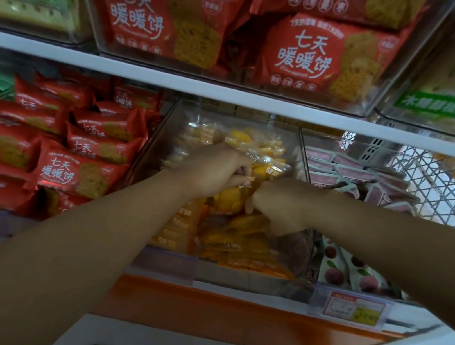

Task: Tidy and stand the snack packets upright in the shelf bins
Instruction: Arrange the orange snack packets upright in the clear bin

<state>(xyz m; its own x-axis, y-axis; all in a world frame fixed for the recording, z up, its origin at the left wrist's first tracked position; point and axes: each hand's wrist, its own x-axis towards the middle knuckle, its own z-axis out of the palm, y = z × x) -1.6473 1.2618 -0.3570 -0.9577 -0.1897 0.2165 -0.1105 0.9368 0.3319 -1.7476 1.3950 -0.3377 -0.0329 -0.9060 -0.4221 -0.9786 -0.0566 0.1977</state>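
- Two bare hands reach into one clear bin (pixel 175 123) in the middle of the lower shelf, with the forearms coming in from the bottom left and the right.
- The bin holds a heap of yellow packets (pixel 239 242) in clear wrap. There are too many overlapping to count.
- The left hand (pixel 217 171) has a narrow grip, its fingers curled round the top edge of the yellow packets near the bin's centre.
- The right hand (pixel 282 204) sits just beside it, lower and nearer the front. Its grip is also curled tight on the yellow packets, which lie under and to the left of its knuckles.
- Whether both hands hold the same packet cannot be told.
- Packets at the front of the bin lie slumped and nearly flat, with their long sides running left to right. Those along the left wall stand on edge.
- About a dozen small red packets (pixel 78 173) are piled to the left of the bin.
- Several pink packets (pixel 347 169) stand in the next bin to the right.
- Two large red packets (pixel 143 18) face forward on the shelf above.
- One price tag (pixel 353 308) is clipped to the shelf edge at the lower right.
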